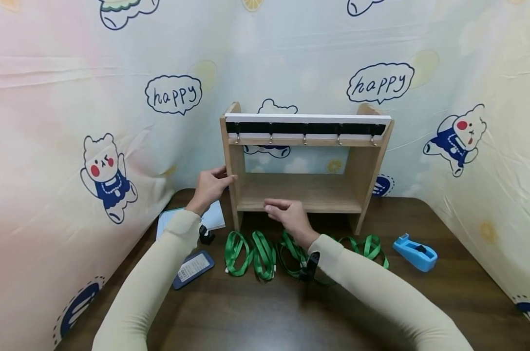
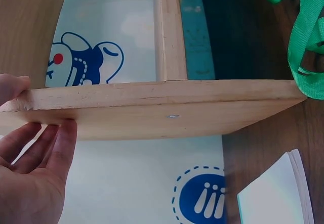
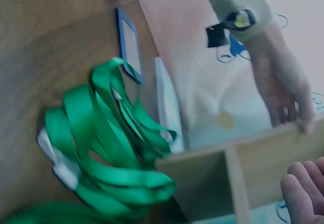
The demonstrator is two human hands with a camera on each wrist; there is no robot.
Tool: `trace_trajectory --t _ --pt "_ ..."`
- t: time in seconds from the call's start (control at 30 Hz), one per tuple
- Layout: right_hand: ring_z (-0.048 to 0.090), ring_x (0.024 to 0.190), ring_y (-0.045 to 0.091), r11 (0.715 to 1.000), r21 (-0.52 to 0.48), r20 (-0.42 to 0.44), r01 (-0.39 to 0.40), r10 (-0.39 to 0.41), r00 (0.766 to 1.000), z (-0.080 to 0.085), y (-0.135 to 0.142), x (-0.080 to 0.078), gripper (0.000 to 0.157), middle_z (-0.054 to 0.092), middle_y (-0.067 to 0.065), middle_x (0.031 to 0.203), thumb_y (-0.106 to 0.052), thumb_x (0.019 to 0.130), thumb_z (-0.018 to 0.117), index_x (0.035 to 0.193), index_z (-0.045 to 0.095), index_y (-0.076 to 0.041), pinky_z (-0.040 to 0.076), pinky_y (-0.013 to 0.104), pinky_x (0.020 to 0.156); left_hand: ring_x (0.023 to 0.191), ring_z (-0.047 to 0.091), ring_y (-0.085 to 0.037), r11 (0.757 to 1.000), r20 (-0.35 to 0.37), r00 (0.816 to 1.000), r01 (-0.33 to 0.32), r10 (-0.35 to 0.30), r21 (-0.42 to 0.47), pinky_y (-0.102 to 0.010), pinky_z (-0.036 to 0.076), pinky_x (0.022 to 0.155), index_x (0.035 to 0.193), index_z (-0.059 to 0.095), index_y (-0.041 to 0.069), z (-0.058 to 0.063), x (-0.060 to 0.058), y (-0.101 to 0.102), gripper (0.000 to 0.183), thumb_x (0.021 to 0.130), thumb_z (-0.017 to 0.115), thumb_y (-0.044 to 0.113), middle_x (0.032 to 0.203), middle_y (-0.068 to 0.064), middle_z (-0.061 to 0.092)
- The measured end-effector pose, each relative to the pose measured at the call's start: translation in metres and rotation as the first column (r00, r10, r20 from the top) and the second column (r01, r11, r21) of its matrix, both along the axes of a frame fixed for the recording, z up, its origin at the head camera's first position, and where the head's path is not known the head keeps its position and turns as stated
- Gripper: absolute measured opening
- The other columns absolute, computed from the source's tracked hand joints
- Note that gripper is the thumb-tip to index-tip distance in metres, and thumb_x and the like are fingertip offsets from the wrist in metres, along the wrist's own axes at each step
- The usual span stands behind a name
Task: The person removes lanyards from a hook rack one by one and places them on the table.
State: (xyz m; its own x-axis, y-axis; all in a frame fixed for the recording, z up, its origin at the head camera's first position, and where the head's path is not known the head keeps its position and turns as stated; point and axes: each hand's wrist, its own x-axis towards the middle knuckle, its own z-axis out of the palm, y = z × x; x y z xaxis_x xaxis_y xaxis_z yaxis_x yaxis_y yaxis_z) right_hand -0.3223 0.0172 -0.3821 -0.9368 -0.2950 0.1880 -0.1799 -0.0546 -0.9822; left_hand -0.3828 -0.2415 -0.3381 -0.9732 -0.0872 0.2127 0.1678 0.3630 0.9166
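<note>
A small wooden shelf (image 1: 300,191) stands at the back of the table, with a white rail (image 1: 306,118) bearing a black strip and several metal hooks across its top. My left hand (image 1: 210,188) grips the shelf's left side panel (image 2: 152,96). In the left wrist view its thumb lies at one face of the panel and the fingers against the other. My right hand (image 1: 292,219) is held before the lower board, fingers extended and thumb close to them, with nothing seen in it. Below it lie coiled green lanyards (image 1: 263,256), also close by in the right wrist view.
A blue card holder (image 1: 194,269) lies to the left on the dark table (image 1: 265,317). Behind it is an open notebook (image 1: 214,217), partly hidden by the left arm. On the right sits a blue tape dispenser (image 1: 416,252). A printed curtain (image 1: 265,58) encloses the back and sides.
</note>
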Motion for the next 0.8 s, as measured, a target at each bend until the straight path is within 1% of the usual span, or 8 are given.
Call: trace_trajectory --t 0.07,0.17,0.23,0.37,0.6,0.67,0.73,0.8 --pt "0.068 0.121 0.03 1.0 0.001 -0.017 0.013 -0.013 1.0 0.008 0.01 -0.001 0.035 0.065 0.024 0.135 -0.013 0.097 0.068 0.13 0.068 -0.001 0.057 0.031 0.097 0.13 0.061 -0.027 1.0 0.001 1.0 0.0 0.0 0.0 -0.045 0.051 0.109 0.148 0.053 0.014 0.001 0.0 0.0 0.068 0.089 0.077 0.039 0.142 -0.013 0.062" --pt "0.065 0.124 0.035 0.999 -0.007 -0.039 0.031 -0.032 0.999 0.018 0.023 -0.002 0.033 0.068 0.022 0.132 -0.012 0.097 0.069 0.128 0.069 -0.002 0.057 0.036 0.098 0.13 0.061 -0.027 1.0 0.005 1.0 -0.006 0.006 -0.002 -0.045 0.051 0.109 0.148 0.054 0.014 0.002 0.0 0.0 0.068 0.089 0.077 0.038 0.142 -0.013 0.063" --pt "0.064 0.125 0.037 0.999 -0.002 -0.058 0.044 -0.044 0.997 0.023 0.032 -0.003 0.033 0.069 0.02 0.13 -0.014 0.097 0.069 0.128 0.069 -0.002 0.056 0.039 0.1 0.13 0.06 -0.027 1.0 0.01 1.0 -0.007 0.007 -0.006 -0.046 0.051 0.109 0.148 0.053 0.014 0.002 0.0 0.0 0.068 0.089 0.077 0.039 0.142 -0.013 0.063" --pt "0.067 0.123 0.031 0.998 0.024 -0.093 0.066 -0.063 0.994 0.032 0.049 -0.004 0.035 0.07 0.018 0.13 -0.017 0.097 0.07 0.129 0.069 -0.003 0.055 0.039 0.1 0.13 0.06 -0.026 1.0 0.014 1.0 -0.012 0.012 -0.008 -0.046 0.051 0.109 0.148 0.054 0.014 0.003 -0.001 0.0 0.068 0.089 0.078 0.039 0.142 -0.013 0.063" --pt "0.068 0.121 0.028 0.992 0.069 -0.147 0.102 -0.091 0.985 0.047 0.073 0.0 0.039 0.067 0.022 0.132 -0.02 0.097 0.069 0.13 0.067 0.0 0.054 0.04 0.1 0.13 0.061 -0.026 1.0 0.008 1.0 -0.001 0.001 0.008 -0.045 0.051 0.109 0.147 0.054 0.013 0.003 -0.001 0.001 0.067 0.089 0.078 0.036 0.141 -0.013 0.064" --pt "0.069 0.119 0.024 0.99 0.084 -0.158 0.111 -0.097 0.983 0.05 0.08 0.001 0.039 0.068 0.021 0.132 -0.022 0.097 0.069 0.13 0.067 -0.001 0.055 0.037 0.099 0.13 0.061 -0.026 1.0 0.008 1.0 0.001 -0.001 0.011 -0.045 0.051 0.109 0.147 0.054 0.013 0.002 -0.001 0.001 0.068 0.089 0.078 0.037 0.141 -0.013 0.063" --pt "0.069 0.12 0.024 0.989 0.091 -0.167 0.118 -0.102 0.981 0.053 0.086 0.001 0.039 0.068 0.022 0.132 -0.023 0.097 0.069 0.13 0.067 -0.002 0.056 0.034 0.097 0.13 0.06 -0.026 1.0 0.009 1.0 0.004 -0.004 0.014 -0.045 0.051 0.109 0.148 0.053 0.013 0.001 -0.001 0.0 0.069 0.089 0.078 0.037 0.142 -0.013 0.063" --pt "0.071 0.117 0.021 0.988 0.094 -0.174 0.124 -0.106 0.979 0.056 0.093 0.002 0.04 0.069 0.019 0.131 -0.024 0.097 0.069 0.13 0.068 -0.002 0.056 0.033 0.097 0.13 0.06 -0.026 1.0 0.008 1.0 0.006 -0.006 0.017 -0.045 0.051 0.108 0.148 0.053 0.013 0.001 -0.002 0.001 0.069 0.089 0.078 0.037 0.142 -0.013 0.062"
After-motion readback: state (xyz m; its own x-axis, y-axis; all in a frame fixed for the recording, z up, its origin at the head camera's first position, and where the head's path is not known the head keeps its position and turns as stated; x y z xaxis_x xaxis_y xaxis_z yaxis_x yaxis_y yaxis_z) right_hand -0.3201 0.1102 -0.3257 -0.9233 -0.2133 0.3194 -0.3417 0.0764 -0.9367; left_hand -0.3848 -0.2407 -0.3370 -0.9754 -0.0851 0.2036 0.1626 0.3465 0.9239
